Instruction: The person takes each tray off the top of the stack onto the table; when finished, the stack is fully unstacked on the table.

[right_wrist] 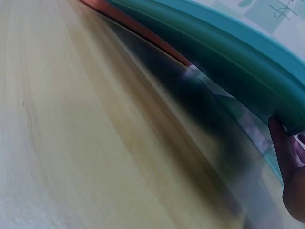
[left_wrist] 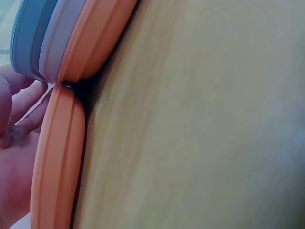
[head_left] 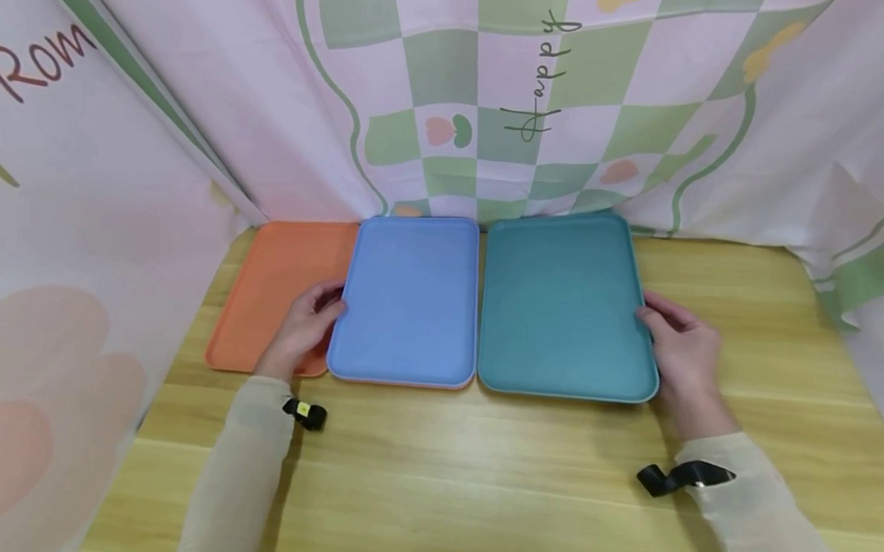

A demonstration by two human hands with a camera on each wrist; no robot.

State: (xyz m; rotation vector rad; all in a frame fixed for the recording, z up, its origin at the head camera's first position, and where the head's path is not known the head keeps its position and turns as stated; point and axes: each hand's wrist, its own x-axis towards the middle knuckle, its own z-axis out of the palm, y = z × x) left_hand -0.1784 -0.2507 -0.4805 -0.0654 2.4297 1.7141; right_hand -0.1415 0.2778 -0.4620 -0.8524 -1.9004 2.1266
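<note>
In the head view, a blue tray (head_left: pixel 414 299) lies in the middle, on top of a lavender tray (left_wrist: pixel 57 45) and an orange tray (left_wrist: pixel 97 40), as the left wrist view reveals. My left hand (head_left: pixel 308 324) is at its left rim, thumb and bent fingers against the edge. That hand reaches across a separate flat orange tray (head_left: pixel 282 290). To the right, my right hand (head_left: pixel 686 352) grips the right edge of a teal tray (head_left: pixel 562 306), thumb above and fingers beneath. Seen from the right wrist, the teal tray's held side is raised off the table.
Everything is on a wood-grain table (head_left: pixel 477 483). Behind it hangs a checked, printed curtain (head_left: pixel 520 90), close to the trays' far edges. Another printed cloth (head_left: pixel 82 211) borders the left side.
</note>
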